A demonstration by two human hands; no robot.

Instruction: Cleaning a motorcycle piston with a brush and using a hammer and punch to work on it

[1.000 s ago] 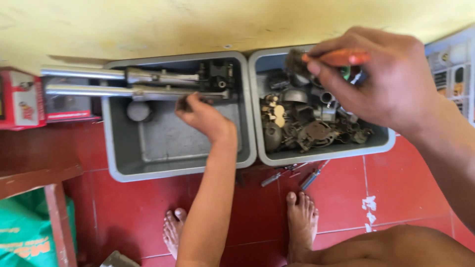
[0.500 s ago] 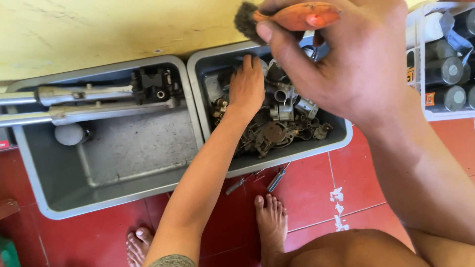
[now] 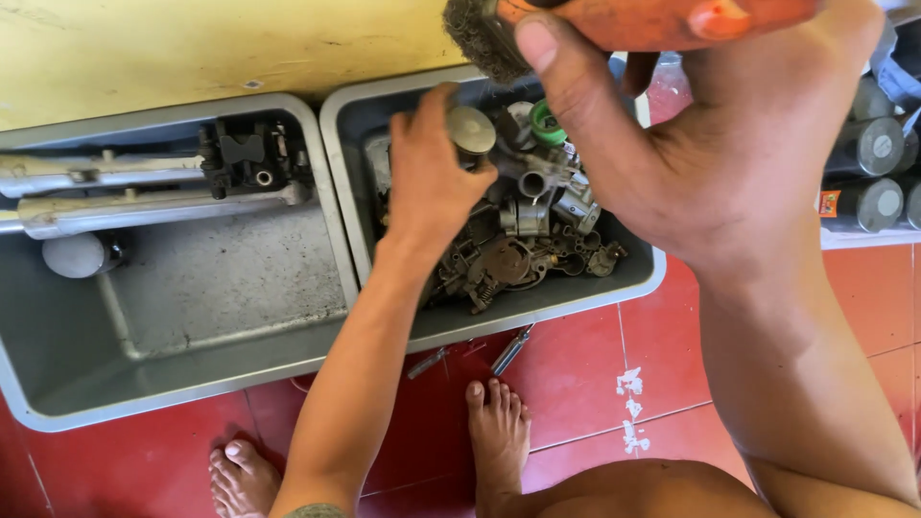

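Seen from above, nearest first. 2 bare feet point(image 3: 494, 432) on red floor tiles point(image 3: 576, 384), at 6 o'clock. Right hand point(image 3: 710, 144), at 2 o'clock, closest to the camera: fingers curled shut around the orange handle of a wire brush point(image 3: 614, 24), thumb pressed along it, likely to steady it. Long axis of the brush near horizontal, dark bristle end pointing toward 9 o'clock, lifted clear above the bins. Left hand point(image 3: 427, 177), at centre, reaching down into the right grey bin point(image 3: 547, 307), fingers bent among rusty metal parts point(image 3: 518, 249), tips touching a round metal cap point(image 3: 472, 129); grip on it impossible to tell. Left grey bin point(image 3: 182, 379), at 9 o'clock, with 2 metal tubes point(image 3: 153, 192) lying horizontal. Beyond, a yellow surface point(image 3: 192, 48).
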